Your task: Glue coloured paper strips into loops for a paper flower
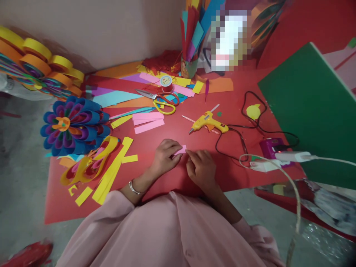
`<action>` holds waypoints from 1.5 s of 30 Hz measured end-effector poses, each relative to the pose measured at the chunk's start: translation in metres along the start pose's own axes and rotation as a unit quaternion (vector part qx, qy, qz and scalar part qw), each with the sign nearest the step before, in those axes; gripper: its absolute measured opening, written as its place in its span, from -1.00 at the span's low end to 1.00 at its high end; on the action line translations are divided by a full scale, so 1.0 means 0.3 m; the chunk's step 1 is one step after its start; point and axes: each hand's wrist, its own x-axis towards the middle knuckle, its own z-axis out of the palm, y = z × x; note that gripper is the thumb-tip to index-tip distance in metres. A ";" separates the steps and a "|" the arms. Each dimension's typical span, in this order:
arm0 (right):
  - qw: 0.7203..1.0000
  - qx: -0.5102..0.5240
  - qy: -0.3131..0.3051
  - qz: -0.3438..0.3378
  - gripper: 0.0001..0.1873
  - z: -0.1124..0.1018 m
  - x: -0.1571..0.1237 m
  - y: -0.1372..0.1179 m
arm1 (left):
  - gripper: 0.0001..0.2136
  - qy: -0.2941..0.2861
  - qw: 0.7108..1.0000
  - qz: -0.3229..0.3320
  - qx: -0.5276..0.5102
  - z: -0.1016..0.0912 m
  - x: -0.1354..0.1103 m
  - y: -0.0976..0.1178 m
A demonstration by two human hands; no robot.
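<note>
Near the table's front edge, my left hand (166, 156) pinches a small pink paper strip (180, 150) between thumb and fingers. My right hand (202, 167) is closed, its thumb and fingertip at the strip's right end. Most of the strip is covered by my left fingers. Several pink paper strips (148, 121) lie just beyond my left hand. A yellow hot glue gun (210, 122) rests above my right hand, nozzle pointing left. Scissors (161, 101) with one red and one yellow handle lie farther back beside a spool of red thread (167, 83).
A blue and purple paper-loop flower (69, 126) and yellow strips (111, 172) occupy the left side of the red table (63, 207). Black cord (217, 146) runs to a purple power strip (274, 148) at right. A green board (308, 107) stands behind it.
</note>
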 end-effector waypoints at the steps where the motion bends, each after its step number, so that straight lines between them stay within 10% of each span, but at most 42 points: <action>1: 1.000 -0.006 -0.004 -0.001 -0.62 0.001 0.002 -0.002 | -0.87 0.001 1.000 0.003 0.000 0.001 0.000 0.000; 45: 0.999 -0.040 -0.016 -0.001 -0.68 0.011 0.006 -0.011 | -0.77 -0.046 0.998 0.029 0.040 -0.003 0.004 0.008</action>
